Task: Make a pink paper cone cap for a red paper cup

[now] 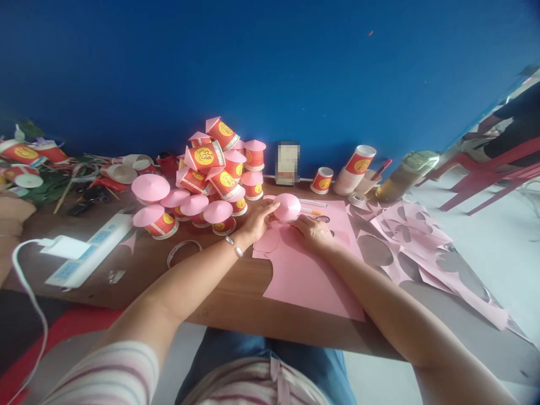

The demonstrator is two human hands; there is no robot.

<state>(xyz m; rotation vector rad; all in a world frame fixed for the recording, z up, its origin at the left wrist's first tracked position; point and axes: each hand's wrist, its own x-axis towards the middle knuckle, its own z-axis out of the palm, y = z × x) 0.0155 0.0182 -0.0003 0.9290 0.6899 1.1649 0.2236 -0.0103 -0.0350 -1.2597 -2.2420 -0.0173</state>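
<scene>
A pink paper cone (287, 207) is over the pink sheet, near the middle of the desk. My left hand (260, 218) holds its left edge, thumb on top. Just below its right side, my right hand (313, 232) rests on the sheet with its fingers bent together; whether they pinch anything is hidden. Under both hands lies the large pink paper sheet (312, 275), with a curved cut in its left side. Scissors (324, 219) and two pens lie on the sheet beyond my right hand. Red cups with pink cone roofs (205, 157) are piled behind my left hand.
A white power strip (95, 247) with a plugged-in charger lies left, near a tape ring (184, 253). Along the wall stand a phone (287, 163), a red cup (322, 180), a cup stack (356, 169) and a bottle (407, 174). Cut pink scraps (415, 236) cover the right side.
</scene>
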